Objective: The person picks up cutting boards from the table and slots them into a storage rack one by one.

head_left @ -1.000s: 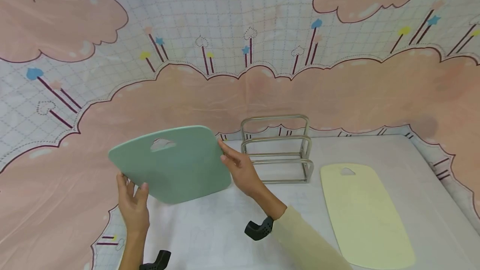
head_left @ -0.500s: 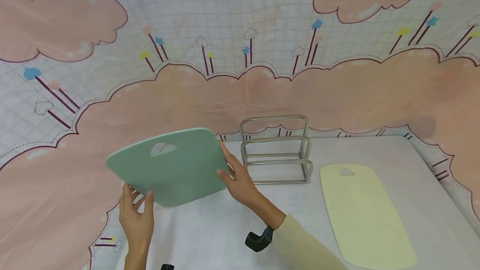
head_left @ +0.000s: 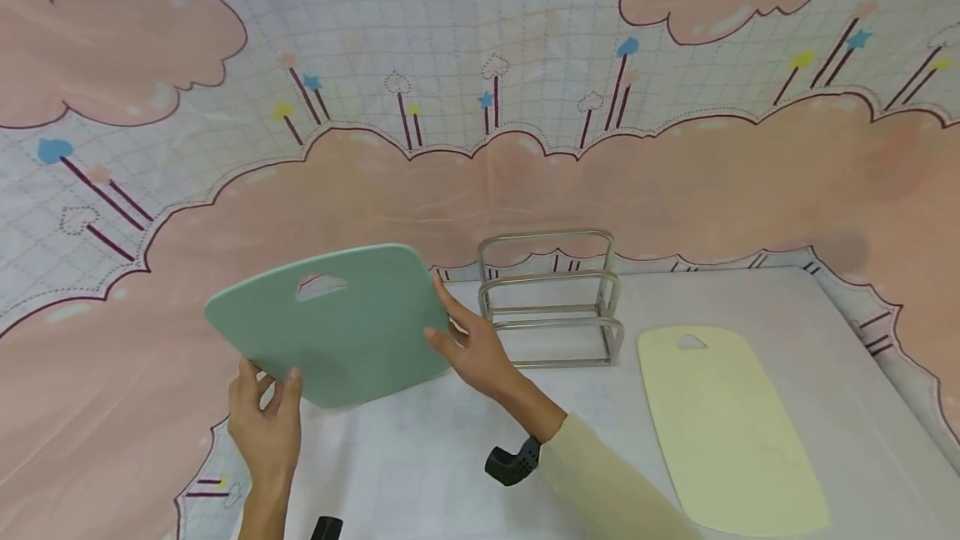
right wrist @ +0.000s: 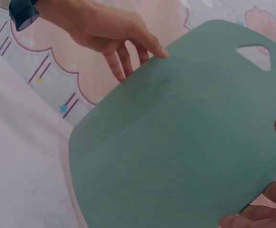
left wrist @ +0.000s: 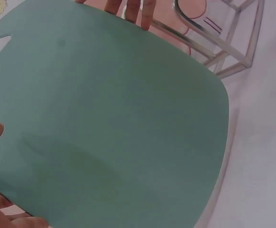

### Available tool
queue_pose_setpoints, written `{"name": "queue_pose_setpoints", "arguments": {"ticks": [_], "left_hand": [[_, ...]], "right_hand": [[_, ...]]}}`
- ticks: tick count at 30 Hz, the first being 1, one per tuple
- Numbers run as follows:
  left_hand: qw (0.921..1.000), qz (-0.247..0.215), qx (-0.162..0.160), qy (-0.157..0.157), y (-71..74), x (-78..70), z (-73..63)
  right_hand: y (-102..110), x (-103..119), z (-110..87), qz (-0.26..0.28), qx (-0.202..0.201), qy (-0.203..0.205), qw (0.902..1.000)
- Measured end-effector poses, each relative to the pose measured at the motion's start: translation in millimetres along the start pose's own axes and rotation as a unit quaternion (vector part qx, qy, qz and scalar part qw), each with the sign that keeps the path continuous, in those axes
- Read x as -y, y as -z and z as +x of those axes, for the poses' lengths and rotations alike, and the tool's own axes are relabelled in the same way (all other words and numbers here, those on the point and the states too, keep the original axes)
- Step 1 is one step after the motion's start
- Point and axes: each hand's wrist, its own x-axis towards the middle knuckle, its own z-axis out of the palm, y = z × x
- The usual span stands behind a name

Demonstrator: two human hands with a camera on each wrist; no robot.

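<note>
A green cutting board (head_left: 345, 332) with a handle slot near its upper edge is held up, tilted, between both hands. My left hand (head_left: 266, 423) grips its lower left edge, thumb on the near face and fingers behind. On the board's right edge, my right hand (head_left: 476, 348) pinches it the same way, thumb in front. In the left wrist view the board (left wrist: 119, 109) fills most of the picture. The right wrist view shows the left hand (right wrist: 119, 35) at the far edge of the board (right wrist: 176, 128).
Right behind my right hand stands a metal wire rack (head_left: 551, 324) with several upright loops. A pale yellow cutting board (head_left: 731, 432) lies flat on the white table (head_left: 787, 315) to the right. A cartoon-patterned cloth (head_left: 525, 198) hangs behind.
Both hands keep hold of the green board. It has shifted slightly left, and its tilt has varied a little. The right thumb now lies further in on the board's face.
</note>
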Motion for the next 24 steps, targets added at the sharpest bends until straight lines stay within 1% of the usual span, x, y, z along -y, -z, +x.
{"name": "queue_pose_setpoints", "arguments": {"ticks": [4,6,8,9,10,13,15,16,17,20,22,24], "left_hand": [[0.9998,-0.011,-0.007,-0.014,-2.2,-8.2,9.3],[0.9996,-0.024,-0.003,-0.015,-4.3,-13.8,13.9],[0.9992,-0.034,0.007,-0.019,-6.6,-22.5,17.8],[0.9989,-0.039,0.011,-0.023,-8.2,-24.2,19.7],[0.9985,-0.044,0.017,-0.027,-10.1,-30.1,21.6],[0.9968,-0.061,0.032,-0.040,-18.8,-30.1,28.1],[0.9948,-0.082,0.040,-0.046,-24.4,-30.4,32.2],[0.9935,-0.094,0.044,-0.047,-26.5,-34.3,33.7],[0.9921,-0.106,0.047,-0.049,-29.4,-34.1,35.2],[0.9891,-0.128,0.052,-0.051,-34.1,-50.9,38.0],[0.9887,-0.130,0.056,-0.051,-36.8,-57.1,39.0],[0.9890,-0.125,0.059,-0.051,-39.6,-58.5,39.9]], "right_hand": [[6.6,5.8,7.7,-0.002,-0.002,0.006,1.0000],[11.0,8.9,12.2,-0.006,-0.006,0.009,0.9999],[15.8,11.6,16.3,-0.011,-0.011,0.011,0.9998],[18.3,17.7,17.5,-0.013,-0.012,0.007,0.9998],[21.6,24.2,18.1,-0.015,-0.015,0.006,0.9998],[31.3,43.2,19.7,-0.024,-0.023,-0.005,0.9994],[37.2,55.2,20.6,-0.029,-0.028,-0.013,0.9991],[39.7,56.3,21.5,-0.031,-0.031,-0.013,0.9990],[42.1,56.9,22.4,-0.034,-0.033,-0.017,0.9987],[48.6,57.1,23.9,-0.040,-0.042,-0.022,0.9981],[52.3,56.8,24.1,-0.043,-0.046,-0.023,0.9977],[55.5,55.9,24.0,-0.043,-0.048,-0.021,0.9977]]}}
